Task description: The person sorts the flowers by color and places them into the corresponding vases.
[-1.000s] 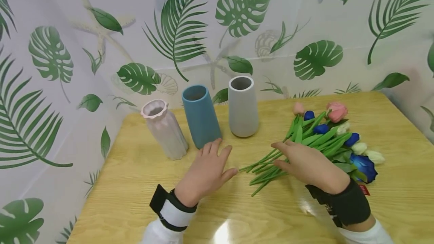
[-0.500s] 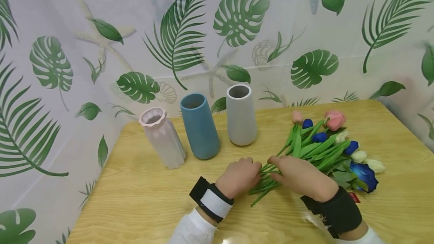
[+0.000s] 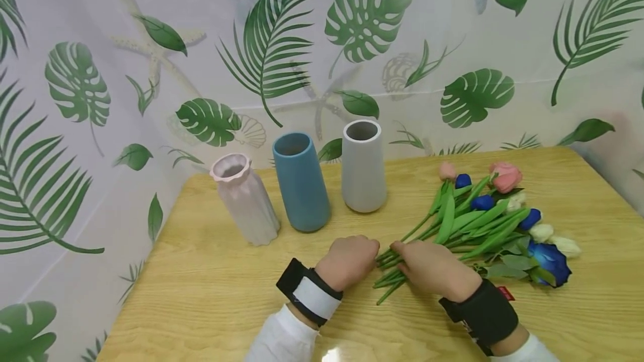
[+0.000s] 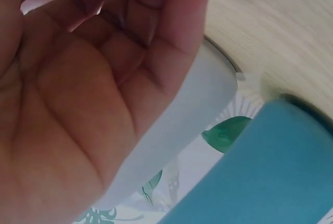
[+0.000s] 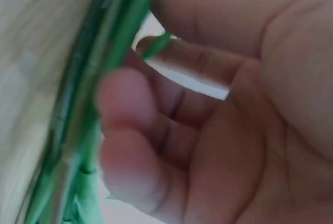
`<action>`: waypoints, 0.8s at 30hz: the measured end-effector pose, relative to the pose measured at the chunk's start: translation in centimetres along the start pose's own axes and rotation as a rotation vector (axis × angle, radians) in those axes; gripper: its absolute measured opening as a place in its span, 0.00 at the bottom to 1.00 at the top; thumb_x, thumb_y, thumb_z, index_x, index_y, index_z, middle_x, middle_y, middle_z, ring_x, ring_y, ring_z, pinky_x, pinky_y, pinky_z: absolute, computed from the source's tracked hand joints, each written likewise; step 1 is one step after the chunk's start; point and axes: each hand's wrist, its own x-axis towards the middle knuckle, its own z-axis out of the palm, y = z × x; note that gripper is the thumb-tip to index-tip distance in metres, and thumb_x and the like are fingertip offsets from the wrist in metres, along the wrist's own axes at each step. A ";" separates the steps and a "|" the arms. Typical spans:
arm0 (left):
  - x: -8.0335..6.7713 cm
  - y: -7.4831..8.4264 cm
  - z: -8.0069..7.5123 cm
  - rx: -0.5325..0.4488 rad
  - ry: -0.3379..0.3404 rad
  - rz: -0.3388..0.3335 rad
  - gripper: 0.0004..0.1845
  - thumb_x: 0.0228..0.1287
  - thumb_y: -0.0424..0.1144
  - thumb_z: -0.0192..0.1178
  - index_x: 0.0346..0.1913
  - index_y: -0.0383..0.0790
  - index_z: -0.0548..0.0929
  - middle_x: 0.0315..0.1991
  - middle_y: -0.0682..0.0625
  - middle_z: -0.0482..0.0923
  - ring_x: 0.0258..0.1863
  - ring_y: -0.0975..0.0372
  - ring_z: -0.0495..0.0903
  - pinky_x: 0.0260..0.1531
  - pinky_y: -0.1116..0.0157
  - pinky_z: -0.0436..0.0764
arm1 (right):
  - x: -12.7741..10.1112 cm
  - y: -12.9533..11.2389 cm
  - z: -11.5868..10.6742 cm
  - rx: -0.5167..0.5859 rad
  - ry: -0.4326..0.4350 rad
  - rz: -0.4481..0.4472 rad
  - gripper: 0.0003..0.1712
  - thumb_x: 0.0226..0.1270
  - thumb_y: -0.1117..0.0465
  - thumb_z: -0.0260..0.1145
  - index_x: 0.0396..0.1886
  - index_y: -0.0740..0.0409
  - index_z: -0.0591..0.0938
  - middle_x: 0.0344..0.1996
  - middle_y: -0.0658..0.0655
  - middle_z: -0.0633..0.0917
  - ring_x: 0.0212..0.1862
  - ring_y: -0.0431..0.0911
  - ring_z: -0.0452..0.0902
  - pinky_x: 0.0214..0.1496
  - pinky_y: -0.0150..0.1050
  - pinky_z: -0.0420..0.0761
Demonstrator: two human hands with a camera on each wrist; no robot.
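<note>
A bunch of artificial flowers (image 3: 478, 222) lies on the right of the table, its green stems (image 3: 389, 281) pointing left. Pink, blue and white blooms sit at its far end. My right hand (image 3: 435, 267) grips part of the stems from above; in the right wrist view its curled fingers (image 5: 127, 99) lie against them. My left hand (image 3: 348, 261) is bent at the stem ends, its knuckles right beside my right fingertips. In the left wrist view its fingers (image 4: 174, 41) are curled over the palm; I cannot tell whether they pinch a stem.
Three vases stand in a row behind my left hand: a pale pink one (image 3: 249, 203) with a ruffled rim, a blue one (image 3: 302, 186) and a white one (image 3: 363, 169). Behind the wooden table (image 3: 191, 295) hangs a leaf-patterned cloth (image 3: 302, 10).
My left hand has gone from in front of the blue vase rightward to the stem ends, its fingers curling. My right hand has shifted left and lower along the stems and closed on them.
</note>
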 end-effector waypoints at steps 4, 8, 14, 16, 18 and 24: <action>-0.4 -0.4 -0.5 -0.057 -0.047 -0.026 0.07 0.75 0.40 0.55 0.40 0.44 0.84 0.31 0.50 0.83 0.29 0.60 0.83 0.24 0.62 0.80 | 0.3 0.1 0.6 -0.084 0.097 -0.026 0.06 0.69 0.66 0.65 0.44 0.58 0.83 0.27 0.53 0.81 0.26 0.44 0.75 0.28 0.37 0.72; -1.2 -1.4 -1.5 -0.141 -0.041 -0.066 0.10 0.74 0.45 0.57 0.45 0.43 0.81 0.31 0.49 0.80 0.30 0.59 0.82 0.25 0.63 0.79 | 0.3 0.1 0.7 -0.101 0.215 -0.029 0.05 0.69 0.65 0.66 0.31 0.52 0.81 0.18 0.48 0.73 0.19 0.39 0.67 0.23 0.35 0.65; -4.3 -3.6 -4.1 -0.211 0.070 -0.102 0.11 0.73 0.47 0.59 0.40 0.42 0.76 0.25 0.51 0.71 0.23 0.61 0.73 0.22 0.66 0.71 | 0.2 -0.2 0.1 0.051 0.362 0.055 0.06 0.71 0.64 0.64 0.43 0.59 0.84 0.18 0.47 0.76 0.15 0.38 0.62 0.19 0.33 0.58; -5.3 -4.1 -4.7 -0.212 0.110 -0.113 0.12 0.72 0.47 0.60 0.40 0.41 0.76 0.25 0.51 0.70 0.22 0.60 0.73 0.21 0.67 0.71 | 0.1 -0.2 -0.2 0.139 0.410 0.078 0.09 0.71 0.64 0.64 0.46 0.62 0.85 0.20 0.48 0.78 0.16 0.39 0.64 0.19 0.34 0.59; -6.2 -4.6 -5.0 -0.219 0.130 -0.121 0.12 0.72 0.47 0.60 0.42 0.40 0.76 0.27 0.50 0.71 0.24 0.59 0.74 0.22 0.66 0.71 | 0.0 -0.3 -0.4 0.205 0.450 0.088 0.09 0.71 0.64 0.63 0.46 0.62 0.85 0.21 0.48 0.80 0.17 0.38 0.66 0.19 0.35 0.61; -7.7 -5.7 -4.9 -0.265 0.095 -0.136 0.14 0.72 0.46 0.60 0.47 0.37 0.77 0.30 0.47 0.75 0.27 0.57 0.77 0.24 0.65 0.74 | 0.1 -0.4 -0.5 0.284 0.496 0.075 0.11 0.76 0.63 0.58 0.50 0.62 0.83 0.25 0.53 0.84 0.15 0.39 0.65 0.18 0.34 0.61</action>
